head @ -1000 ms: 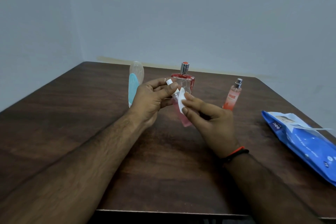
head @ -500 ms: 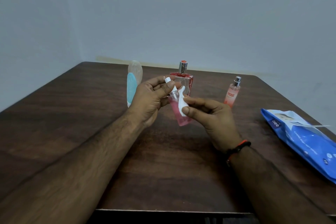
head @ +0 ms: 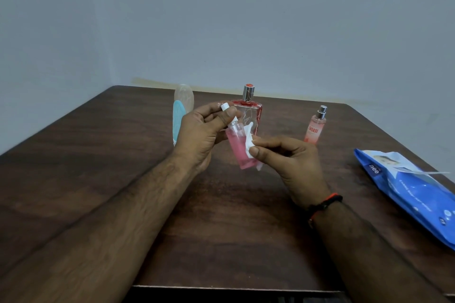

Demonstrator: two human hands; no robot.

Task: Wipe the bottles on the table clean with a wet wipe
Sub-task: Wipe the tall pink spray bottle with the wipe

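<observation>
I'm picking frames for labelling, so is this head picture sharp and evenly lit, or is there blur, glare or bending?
Head view: dim, soft light with only faint shadows; the dark wooden table shows a dull sheen, no hard glare. Head view: wide-angle bending stretches the forearms and the blue wet-wipe pack. Head view: the small pink-liquid bottle and "ENGAGE" on the slim pink spray bottle stay readable, slightly soft.

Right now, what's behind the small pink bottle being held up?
Directly behind the small pink bottle stands the square red-edged perfume bottle on the table. Its silver cap and upper body show; its lower part is covered by the pink bottle and wet wipe.
</observation>
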